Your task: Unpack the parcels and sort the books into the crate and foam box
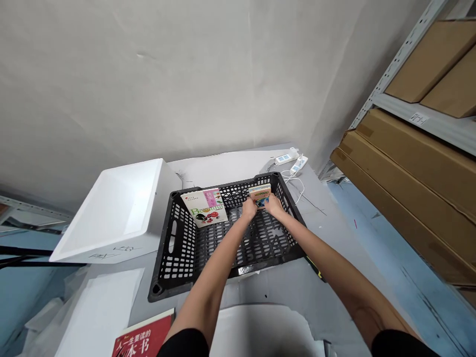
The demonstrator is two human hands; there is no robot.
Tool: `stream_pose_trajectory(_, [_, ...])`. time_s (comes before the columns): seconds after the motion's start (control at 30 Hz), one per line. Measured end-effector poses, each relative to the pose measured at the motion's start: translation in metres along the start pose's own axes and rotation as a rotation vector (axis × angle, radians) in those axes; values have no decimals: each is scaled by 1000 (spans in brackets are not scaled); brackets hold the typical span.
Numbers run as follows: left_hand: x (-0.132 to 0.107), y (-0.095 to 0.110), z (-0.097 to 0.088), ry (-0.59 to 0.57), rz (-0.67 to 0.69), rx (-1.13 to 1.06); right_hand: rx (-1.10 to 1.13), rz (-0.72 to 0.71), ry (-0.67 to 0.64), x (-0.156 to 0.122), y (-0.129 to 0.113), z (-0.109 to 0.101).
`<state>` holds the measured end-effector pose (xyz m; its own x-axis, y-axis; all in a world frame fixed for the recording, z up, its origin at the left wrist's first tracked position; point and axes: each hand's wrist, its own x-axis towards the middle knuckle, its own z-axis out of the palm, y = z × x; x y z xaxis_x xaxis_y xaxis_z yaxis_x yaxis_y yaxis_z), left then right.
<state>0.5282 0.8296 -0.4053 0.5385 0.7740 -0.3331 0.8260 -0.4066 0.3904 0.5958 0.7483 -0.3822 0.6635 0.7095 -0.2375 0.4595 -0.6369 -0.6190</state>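
A black plastic crate [169,258] stands on a grey table. Both my arms reach into it. My left hand [248,208] and my right hand [274,204] are closed on a small book with a tan and blue cover [260,194], held upright against the crate's far right wall. A second book with a white, pink and green cover [205,207] leans against the far left wall of the crate, apart from my hands.
A white foam box [119,213] sits left of the crate. A red book [143,339] lies at the near table edge, beside white sheets [98,310]. A power strip with cable [292,161] lies behind the crate. Metal shelving with cardboard boxes [416,163] stands at right.
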Motion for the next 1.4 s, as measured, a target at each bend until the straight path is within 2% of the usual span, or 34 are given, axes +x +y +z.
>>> stream_pose_trajectory(0.07, [-24,-3,-18,-13,69,23,-15,-143,-49,-36,6,-12])
stream_pose_trajectory(0.13, [-63,-16,-39,-15,144,45,-43,-278,-61,-74,22,-23])
stream_pose_trajectory(0.17, [-87,-26,-48,-11,174,56,-113,-379,15,-91,33,-28])
stream_pose_trajectory(0.2, [-114,-38,-54,3,195,71,-173,-394,110,-104,45,-33])
stream_pose_trajectory(0.27, [-167,-68,-58,32,221,108,-270,-281,259,-120,70,-41])
stream_pose_trajectory(0.3, [-191,-84,-56,35,265,179,-295,-183,276,-122,81,-44])
stream_pose_trajectory(0.37, [-226,-111,-46,2,293,277,-288,-5,201,-120,97,-48])
stream_pose_trajectory(0.43, [-241,-130,-35,12,327,322,-253,86,111,-113,103,-50])
stream_pose_trajectory(0.57, [-229,-145,-28,43,414,321,-227,95,121,-106,99,-49])
stream_pose_trajectory(0.8, [-203,-149,-41,101,462,280,-188,105,178,-96,91,-45])
stream_pose_trajectory(1.2, [-114,-147,-77,173,407,345,-148,130,248,-13,49,-41])
stream_pose_trajectory(1.4, [-84,-150,-82,201,397,374,-117,145,257,11,40,-37])
